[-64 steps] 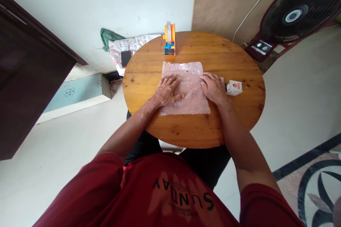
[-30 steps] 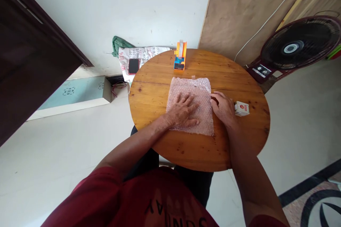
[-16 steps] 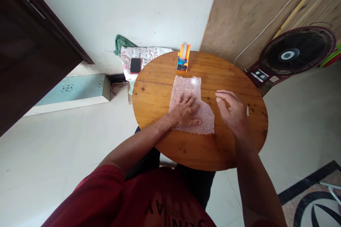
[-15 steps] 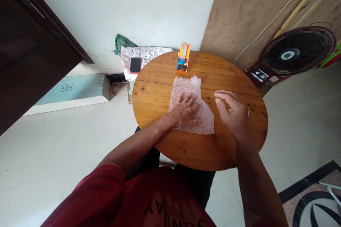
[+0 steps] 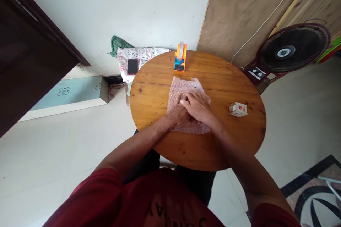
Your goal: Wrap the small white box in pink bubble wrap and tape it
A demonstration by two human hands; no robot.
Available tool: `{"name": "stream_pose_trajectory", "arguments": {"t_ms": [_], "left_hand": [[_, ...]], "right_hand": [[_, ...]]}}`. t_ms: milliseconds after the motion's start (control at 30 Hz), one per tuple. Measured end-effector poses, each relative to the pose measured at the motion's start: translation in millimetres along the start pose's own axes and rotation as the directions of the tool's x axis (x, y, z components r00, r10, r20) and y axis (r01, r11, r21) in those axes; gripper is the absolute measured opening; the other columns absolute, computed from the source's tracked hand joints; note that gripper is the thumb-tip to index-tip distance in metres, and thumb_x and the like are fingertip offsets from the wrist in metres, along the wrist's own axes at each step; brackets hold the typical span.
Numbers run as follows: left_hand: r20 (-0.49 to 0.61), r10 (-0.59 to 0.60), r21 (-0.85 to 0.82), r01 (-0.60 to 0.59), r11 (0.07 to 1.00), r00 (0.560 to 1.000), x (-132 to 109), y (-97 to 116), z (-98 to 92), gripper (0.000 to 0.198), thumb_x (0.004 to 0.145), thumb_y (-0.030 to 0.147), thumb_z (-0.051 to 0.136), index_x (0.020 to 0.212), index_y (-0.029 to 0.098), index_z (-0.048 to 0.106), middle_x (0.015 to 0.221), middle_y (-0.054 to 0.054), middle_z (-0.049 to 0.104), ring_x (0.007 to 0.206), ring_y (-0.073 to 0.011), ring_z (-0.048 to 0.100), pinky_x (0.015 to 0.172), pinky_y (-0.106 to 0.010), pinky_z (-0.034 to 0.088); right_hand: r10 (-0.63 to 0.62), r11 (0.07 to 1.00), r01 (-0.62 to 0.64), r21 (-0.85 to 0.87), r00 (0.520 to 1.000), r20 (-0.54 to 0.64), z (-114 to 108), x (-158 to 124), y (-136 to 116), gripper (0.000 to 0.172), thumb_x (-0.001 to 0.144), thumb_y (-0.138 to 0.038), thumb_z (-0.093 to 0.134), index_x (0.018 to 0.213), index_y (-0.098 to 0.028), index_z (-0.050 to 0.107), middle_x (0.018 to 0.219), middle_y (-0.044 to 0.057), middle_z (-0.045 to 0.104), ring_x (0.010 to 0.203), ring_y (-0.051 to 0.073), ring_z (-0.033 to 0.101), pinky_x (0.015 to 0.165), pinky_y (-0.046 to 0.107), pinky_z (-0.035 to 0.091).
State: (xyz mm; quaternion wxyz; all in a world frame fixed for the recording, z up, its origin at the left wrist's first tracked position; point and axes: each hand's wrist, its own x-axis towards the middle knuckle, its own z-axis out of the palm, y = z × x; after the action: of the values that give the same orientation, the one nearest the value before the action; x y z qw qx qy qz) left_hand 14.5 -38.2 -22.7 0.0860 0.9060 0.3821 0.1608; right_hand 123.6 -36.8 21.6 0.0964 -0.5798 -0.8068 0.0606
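A pinkish sheet of bubble wrap lies on the round wooden table, its right part folded over toward the middle. My left hand rests on the sheet's near part, mostly covered by my right hand, which lies flat across the fold with fingers stretched out. Neither hand grips anything that I can see. A small white box with a red mark stands on the table to the right of both hands, untouched.
An orange and blue tape dispenser stands at the table's far edge. Behind the table a phone lies on printed paper. A black floor fan stands at the right, a dark cabinet at the left.
My right hand left the sheet's right edge, lifted, and came down across the folded bubble wrap, over my left hand. The sheet's right side is now folded in. The white box is uncovered again.
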Motion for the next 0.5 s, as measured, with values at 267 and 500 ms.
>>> {"name": "stream_pose_trajectory", "arguments": {"t_ms": [267,500], "left_hand": [[0.165,0.027,-0.025,-0.023,0.999,0.986,-15,-8,-18.0,0.088,0.086,0.071,0.053,0.155,0.018,0.038,0.163,-0.023,0.027,0.153,-0.0447,0.019,0.121,-0.067,0.007],[0.184,0.034,-0.029,-0.029,0.999,0.982,-14,-13,-19.8,0.086,0.086,0.070,0.055,0.155,0.021,0.039,0.164,-0.021,0.027,0.153,-0.0424,0.020,0.123,-0.064,0.007]], "right_hand": [[0.140,0.990,-0.143,-0.021,0.986,-0.091,17,-32,64,0.053,0.102,-0.037,0.033,0.146,-0.012,0.047,0.158,0.013,0.045,0.146,0.028,0.039,0.121,0.054,0.023],[0.204,0.972,-0.212,-0.097,0.975,-0.084,6,-32,65,0.053,0.102,-0.038,0.036,0.144,-0.008,0.050,0.155,0.018,0.047,0.142,0.034,0.044,0.116,0.055,0.030]]}}
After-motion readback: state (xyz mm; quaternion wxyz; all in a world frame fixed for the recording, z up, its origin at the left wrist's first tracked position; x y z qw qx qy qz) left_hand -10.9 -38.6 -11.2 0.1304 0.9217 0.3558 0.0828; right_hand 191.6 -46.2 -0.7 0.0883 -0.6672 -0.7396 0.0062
